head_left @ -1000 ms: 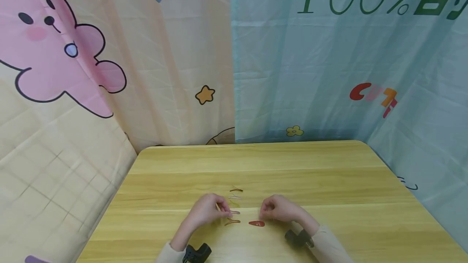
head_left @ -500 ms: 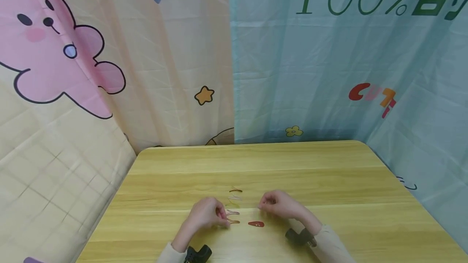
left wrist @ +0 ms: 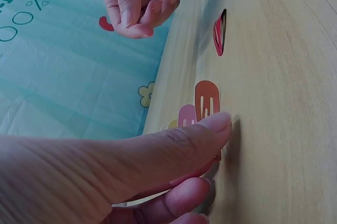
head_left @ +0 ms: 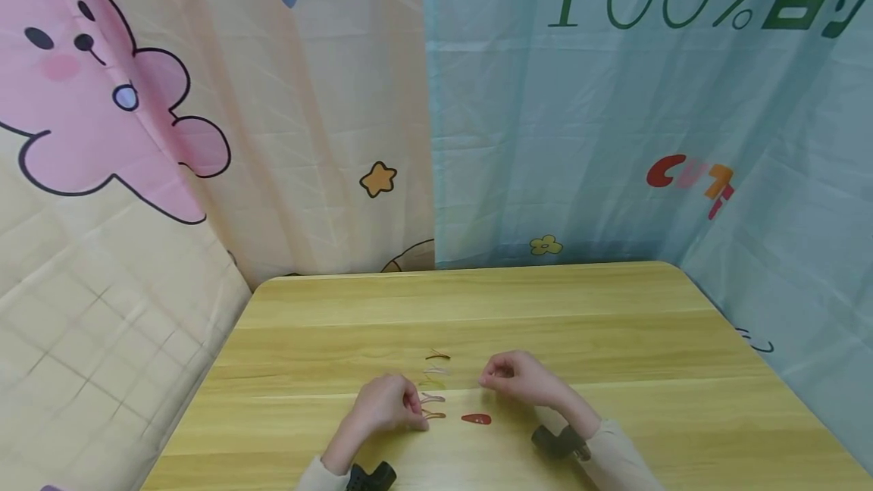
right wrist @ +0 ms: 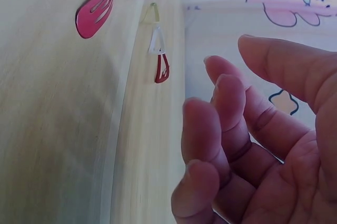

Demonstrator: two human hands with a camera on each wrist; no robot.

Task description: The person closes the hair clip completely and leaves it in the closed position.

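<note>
My left hand (head_left: 390, 402) pinches the narrow end of an orange snap hair clip (left wrist: 207, 96) between thumb and fingers, close over the table. Just beyond it is a pink hair clip (head_left: 434, 398). Farther back in the same column are a yellow clip (right wrist: 152, 13), a white clip (right wrist: 157, 40) and a brownish-red clip (right wrist: 162, 70). A red hair clip (head_left: 476, 419) lies on its own to the right of the orange one. My right hand (head_left: 521, 379) hovers beyond the red clip, fingers loosely bent, thumb apart from them and nothing held.
The wooden table (head_left: 614, 324) reaches back to a printed curtain (head_left: 327, 97) on the left and a blue curtain (head_left: 580, 135) on the right. Each wrist carries a dark camera, the right wrist camera (head_left: 555, 443) being near the table.
My left hand has come nearer the front, from beside the pink clip to the orange one. My right hand has drawn back from the red clip, toward the table's far side.
</note>
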